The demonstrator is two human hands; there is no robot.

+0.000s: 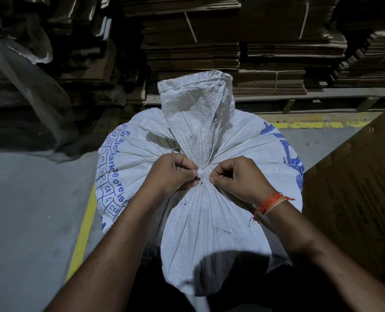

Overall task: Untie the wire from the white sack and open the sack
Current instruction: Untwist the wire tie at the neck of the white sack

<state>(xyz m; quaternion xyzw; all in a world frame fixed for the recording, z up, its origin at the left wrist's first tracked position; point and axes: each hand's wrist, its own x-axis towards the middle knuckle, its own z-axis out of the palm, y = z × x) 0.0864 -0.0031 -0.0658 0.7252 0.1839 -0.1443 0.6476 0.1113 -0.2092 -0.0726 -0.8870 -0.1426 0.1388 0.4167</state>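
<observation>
A full white woven sack (209, 217) with blue print stands upright on the floor in front of me. Its neck is gathered tight, and the loose top flap (196, 104) stands up behind the tie. A small white tie, the wire (201, 172), binds the neck between my two hands. My left hand (174, 174) pinches the wire from the left with curled fingers. My right hand (236, 176), with an orange thread band at the wrist, pinches at the neck from the right. The rest of the wire is hidden in the folds.
Stacks of flattened cardboard (243, 48) fill the racks behind the sack. A large brown carton (356, 199) leans at the right. Clear plastic sheeting (24, 70) hangs at the left. Yellow floor lines (83, 235) run beside and behind the sack on grey concrete.
</observation>
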